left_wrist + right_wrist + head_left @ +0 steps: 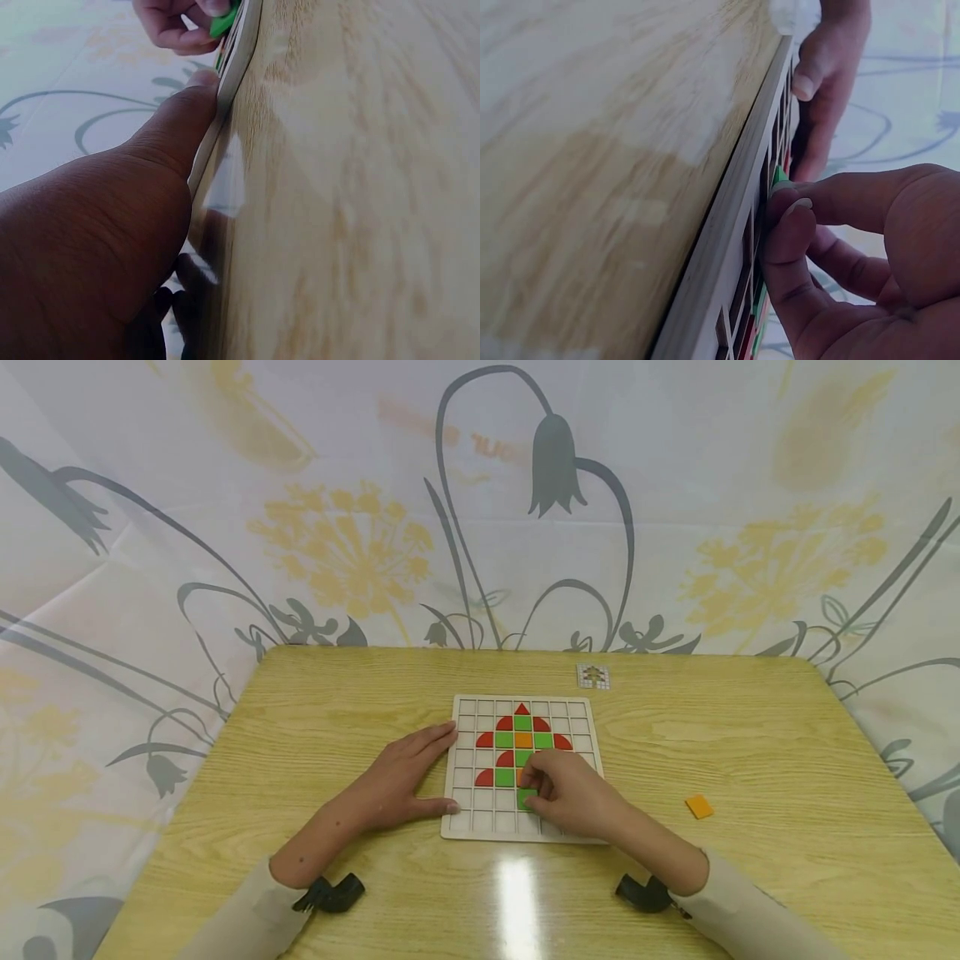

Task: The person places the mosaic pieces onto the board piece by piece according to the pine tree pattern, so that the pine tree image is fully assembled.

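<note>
A pale wooden grid board [465, 827] lies mid-table with red, green and orange pieces set in a tree-like pattern. My right hand [576, 793] pinches a green square tile [527, 800] between thumb and forefinger, low in the middle column. That green tile [223, 24] stands tilted up at the board in the left wrist view. Part of the pattern is covered by the right hand. My left hand [393, 781] spreads along the board's left side, fingertips and thumb touching its edge. In the right wrist view the left hand [826, 82] shows at the far side.
An orange square tile [699, 807] lies on the table [787, 852] to the right of the board. Behind the board, a small pattern card [593, 676] lies near the back edge. A flower-printed cloth [660, 568] hangs behind the table.
</note>
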`<state>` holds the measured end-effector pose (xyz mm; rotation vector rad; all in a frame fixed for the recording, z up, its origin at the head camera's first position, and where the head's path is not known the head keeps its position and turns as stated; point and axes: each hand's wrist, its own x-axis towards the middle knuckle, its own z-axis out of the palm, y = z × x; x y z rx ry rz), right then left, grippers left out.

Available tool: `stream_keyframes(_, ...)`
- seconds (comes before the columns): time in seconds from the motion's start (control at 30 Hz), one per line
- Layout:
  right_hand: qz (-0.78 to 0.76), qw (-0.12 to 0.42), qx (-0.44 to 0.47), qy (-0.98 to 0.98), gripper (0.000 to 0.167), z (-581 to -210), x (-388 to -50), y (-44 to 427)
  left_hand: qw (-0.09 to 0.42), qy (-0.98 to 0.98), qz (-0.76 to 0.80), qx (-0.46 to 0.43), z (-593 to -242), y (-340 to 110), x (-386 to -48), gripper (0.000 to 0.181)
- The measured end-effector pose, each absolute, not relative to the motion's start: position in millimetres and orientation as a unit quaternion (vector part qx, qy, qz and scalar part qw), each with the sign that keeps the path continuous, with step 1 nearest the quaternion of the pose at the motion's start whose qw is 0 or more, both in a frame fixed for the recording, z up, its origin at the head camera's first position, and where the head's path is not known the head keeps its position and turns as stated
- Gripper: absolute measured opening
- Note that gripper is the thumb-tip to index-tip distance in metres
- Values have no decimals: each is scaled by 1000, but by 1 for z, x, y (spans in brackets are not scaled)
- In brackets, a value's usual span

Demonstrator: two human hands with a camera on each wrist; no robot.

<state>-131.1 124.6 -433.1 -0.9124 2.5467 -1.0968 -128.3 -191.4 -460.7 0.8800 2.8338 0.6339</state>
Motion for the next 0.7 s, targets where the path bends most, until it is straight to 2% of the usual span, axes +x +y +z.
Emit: stream_keyframes(0.7, -346, 84, -297, 886, 18, -431, -127, 136, 54, 932, 212, 289, -459, -192, -127, 102)
